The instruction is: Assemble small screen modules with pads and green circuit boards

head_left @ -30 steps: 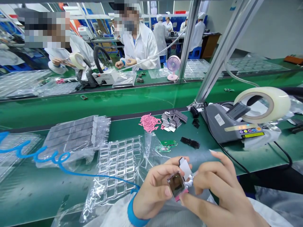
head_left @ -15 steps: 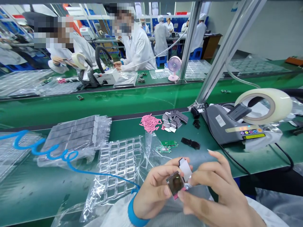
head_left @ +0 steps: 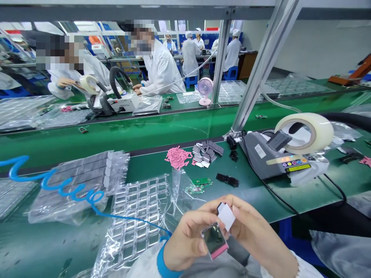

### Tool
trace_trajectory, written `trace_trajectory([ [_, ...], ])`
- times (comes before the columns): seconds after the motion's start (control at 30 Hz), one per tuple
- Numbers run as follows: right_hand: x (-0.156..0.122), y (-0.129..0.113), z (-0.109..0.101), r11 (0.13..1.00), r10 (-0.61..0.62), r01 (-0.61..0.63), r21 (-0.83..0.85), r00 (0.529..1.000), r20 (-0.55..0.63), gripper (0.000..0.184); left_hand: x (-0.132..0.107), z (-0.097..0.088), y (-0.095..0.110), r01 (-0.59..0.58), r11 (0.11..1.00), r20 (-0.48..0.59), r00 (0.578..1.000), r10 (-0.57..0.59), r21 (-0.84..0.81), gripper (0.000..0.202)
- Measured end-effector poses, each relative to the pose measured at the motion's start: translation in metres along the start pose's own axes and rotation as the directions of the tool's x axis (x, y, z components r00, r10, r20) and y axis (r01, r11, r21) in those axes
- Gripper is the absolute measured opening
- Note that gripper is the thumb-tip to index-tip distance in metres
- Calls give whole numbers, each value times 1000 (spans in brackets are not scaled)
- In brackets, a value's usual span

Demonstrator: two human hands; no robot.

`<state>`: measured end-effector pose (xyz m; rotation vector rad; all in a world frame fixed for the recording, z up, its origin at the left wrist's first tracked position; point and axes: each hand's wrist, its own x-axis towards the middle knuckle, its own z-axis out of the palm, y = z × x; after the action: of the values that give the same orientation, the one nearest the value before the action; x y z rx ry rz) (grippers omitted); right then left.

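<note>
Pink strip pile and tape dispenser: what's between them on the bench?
Head view: between the pink strip pile and tape dispenser lie heaped white-and-dark strips, then small black parts.

"How's the light?"
"Bright, fairly even. Glare breaks up the tray (head_left: 136, 210); the bench (head_left: 31, 241) has a pale sheen, the held screen (head_left: 214, 238) a dull reflection, and lamps (head_left: 285, 159) glow on the dispenser (head_left: 256, 158)."
"Sharp?"
"Near things, fairly. The distant workers (head_left: 189, 56) go soft, pixel blocks (head_left: 52, 58) partly mask two nearer people (head_left: 162, 69), edges look stretched."
</note>
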<state>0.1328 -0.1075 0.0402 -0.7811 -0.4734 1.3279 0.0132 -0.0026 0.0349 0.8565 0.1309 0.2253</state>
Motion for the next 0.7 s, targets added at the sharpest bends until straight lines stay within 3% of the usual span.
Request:
trace_trajectory([
  [0.1, 1, -1, -3, 993, 58, -62, 102, 997, 40, 21, 3, 2, 1, -1, 1000, 18, 1000, 1, -3, 32],
  [0.2, -3, 0, -10, 993, 72, -74, 88, 997, 33, 27, 4, 2, -1, -2, 1000, 41, 999, 2, -5, 31],
  [0.23, -4, -1, -12, 999, 30, -30, 23, 1000, -4, 28, 4, 1, -2, -6, 1000, 22, 1000, 6, -4, 31],
  [0.3, -9, -5, -12, 949, -190, 162, -269, 979, -80, 24, 4, 0, -5, -34, 999, -55, 998, 35, 23, 32],
  [0.33, -11, -9, -10, 832, -349, 276, -481, 935, -66, 19, 4, 0, -6, -55, 998, -102, 993, 59, 44, 32],
  [0.37, -13, -12, -8, 630, -498, 370, -683, 867, 10, 13, 4, 0, -7, -70, 995, -148, 986, 79, 64, 33],
  [0.4, -16, -16, -4, 369, -602, 422, -828, 787, 134, 9, 3, 0, -9, -75, 994, -180, 980, 88, 78, 34],
  [0.47, -19, -21, 5, -116, -656, 407, -906, 653, 378, 7, 4, 2, -11, -57, 995, -224, 972, 74, 81, 36],
  [0.5, -21, -22, 8, -274, -650, 369, -888, 610, 453, 7, 4, 2, -12, -46, 995, -240, 968, 65, 85, 36],
  [0.57, -23, -22, 11, -436, -625, 300, -848, 578, 525, 10, 4, 3, -13, -47, 989, -260, 962, 82, 138, 35],
  [0.7, -24, -15, 7, -505, -578, 254, -825, 610, 542, 16, 1, 5, -16, -132, 938, -298, 926, 231, 320, 34],
])
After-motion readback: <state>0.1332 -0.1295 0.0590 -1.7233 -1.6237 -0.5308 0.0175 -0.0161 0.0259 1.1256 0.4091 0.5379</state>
